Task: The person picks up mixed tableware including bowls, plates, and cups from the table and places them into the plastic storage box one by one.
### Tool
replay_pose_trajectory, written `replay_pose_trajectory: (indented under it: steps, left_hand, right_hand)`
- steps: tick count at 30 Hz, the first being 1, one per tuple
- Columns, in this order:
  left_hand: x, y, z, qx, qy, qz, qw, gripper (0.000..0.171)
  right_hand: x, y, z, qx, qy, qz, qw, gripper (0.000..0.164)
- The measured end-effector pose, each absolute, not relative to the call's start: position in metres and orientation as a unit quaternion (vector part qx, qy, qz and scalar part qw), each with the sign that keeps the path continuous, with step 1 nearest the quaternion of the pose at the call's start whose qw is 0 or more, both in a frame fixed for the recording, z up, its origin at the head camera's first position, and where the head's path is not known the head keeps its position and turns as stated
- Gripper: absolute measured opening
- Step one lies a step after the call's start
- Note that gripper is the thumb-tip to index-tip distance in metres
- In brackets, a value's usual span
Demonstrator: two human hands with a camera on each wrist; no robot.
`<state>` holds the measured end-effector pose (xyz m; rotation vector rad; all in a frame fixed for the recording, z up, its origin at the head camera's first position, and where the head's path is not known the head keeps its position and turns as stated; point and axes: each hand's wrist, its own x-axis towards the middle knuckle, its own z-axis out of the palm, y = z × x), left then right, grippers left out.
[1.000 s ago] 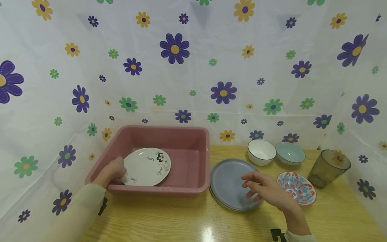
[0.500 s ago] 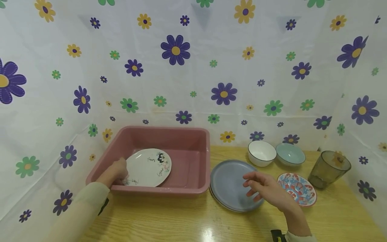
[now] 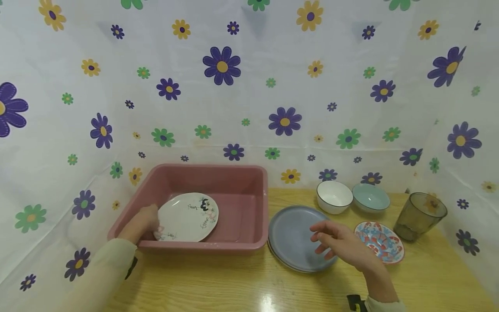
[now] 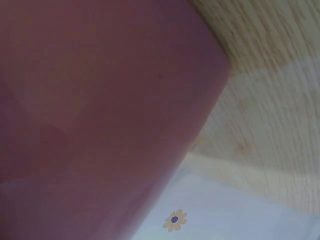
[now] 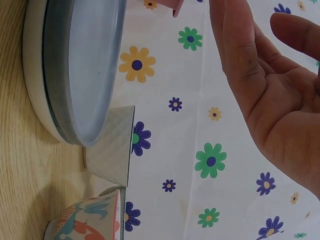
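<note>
In the head view my left hand (image 3: 142, 221) is inside the pink basin (image 3: 243, 245), over its left front part. It grips the left edge of a white plate (image 3: 187, 219) with black writing and small flowers; most of its fingers are hidden. Only the basin's outer side (image 4: 125, 100) fills the left wrist view. My right hand (image 3: 345, 245) hovers over the right side of the grey-blue plates (image 3: 294, 236), fingers loosely bent and nothing held. The right wrist view has the same hand (image 5: 280, 95) above and apart from the stacked plates (image 5: 95, 65).
Right of the plates sits a red-and-blue patterned dish (image 3: 383, 245). Behind are a white bowl (image 3: 335, 197) and a pale blue bowl (image 3: 370, 198). A brownish glass (image 3: 419, 216) stands far right. A flowered sheet (image 3: 249, 95) encloses the wooden table (image 3: 218, 281).
My left hand has shifted slightly at the plate's edge, and a bit more of the plate's lower left shows. The right hand stays over the grey-blue plates. The head view has swung slightly.
</note>
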<state>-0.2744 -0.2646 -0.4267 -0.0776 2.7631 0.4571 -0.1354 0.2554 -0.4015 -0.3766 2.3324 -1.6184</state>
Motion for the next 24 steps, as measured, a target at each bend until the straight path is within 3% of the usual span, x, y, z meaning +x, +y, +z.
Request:
replay_pose_trajectory:
  steps: [17,24]
  left_hand:
    - [-0.257,-0.263,-0.406,-0.044,0.948,0.254,0.187,0.031]
    - [-0.248,-0.269,-0.396,-0.026,0.934,0.324,0.151,0.034]
  right_hand:
    - [-0.135,0.253,-0.404,-0.127,0.809,-0.558,0.136,0.034]
    - [-0.136,0.253,-0.404,-0.128,0.808,-0.559,0.136,0.034]
